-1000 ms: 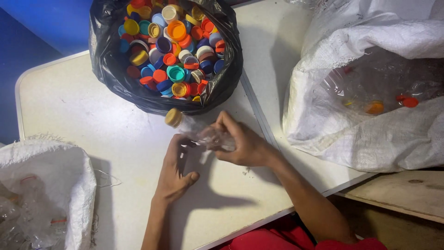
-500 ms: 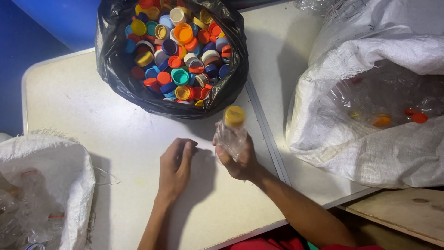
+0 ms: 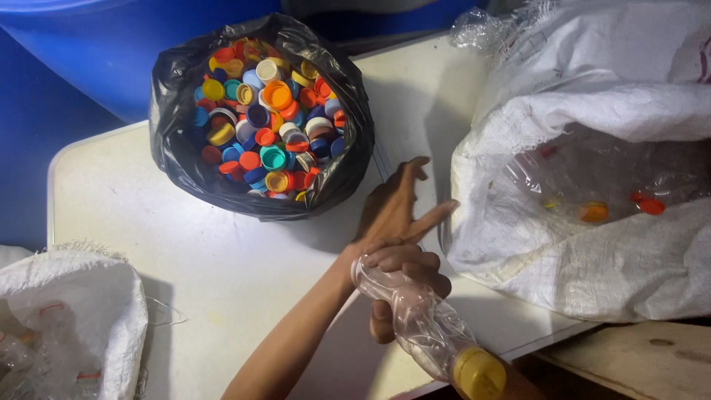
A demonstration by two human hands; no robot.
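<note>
Single head view looks steeply down, seemingly close, onto the table (image 3: 185, 274).

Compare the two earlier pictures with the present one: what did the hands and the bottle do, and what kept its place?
The right hand kept its grip on the clear bottle and swung it from upright to slanting toward the person, yellow cap nearest the camera. The left hand, which lay by the bottle, reached out toward the white sack with fingers spread. The black bag of caps and both sacks stayed put.

The left hand (image 3: 392, 204) reaches far across with fingers spread, while the right hand (image 3: 404, 270) stays near, fingers curled closed.
</note>
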